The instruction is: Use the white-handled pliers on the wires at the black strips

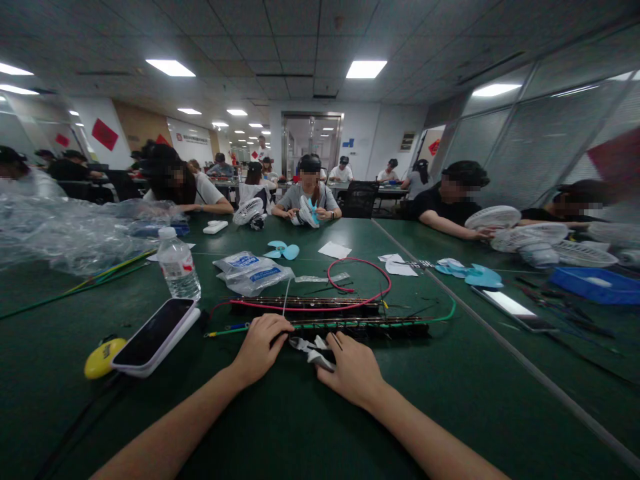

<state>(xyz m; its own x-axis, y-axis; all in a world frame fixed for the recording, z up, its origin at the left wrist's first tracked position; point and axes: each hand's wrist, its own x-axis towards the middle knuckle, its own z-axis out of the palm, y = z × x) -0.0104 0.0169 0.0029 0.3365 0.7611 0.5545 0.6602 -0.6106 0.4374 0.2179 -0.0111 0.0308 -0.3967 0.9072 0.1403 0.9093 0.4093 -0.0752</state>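
Two long dark strips lie side by side across the table in front of me. A red cable (305,308) runs along the far strip (360,303) and loops up behind it. Along the near strip (400,327) goes a green cable (443,318), tied on with several small dark ties. My left hand (263,343) is closed on the near strip, thumb and fingers at its front edge. A thin white cable tie (287,297) stands up just beyond those fingertips. In my right hand (353,367) are pliers with light grey handles (320,360), their jaws pointing toward my left fingertips.
Left of my hands lie a phone (155,337), a yellow tape measure (105,358) and a water bottle (179,267). Plastic bags (255,272) and a blue fan blade (283,250) are beyond the strips. Another phone (513,309) lies right. Co-workers handle fans across the table.
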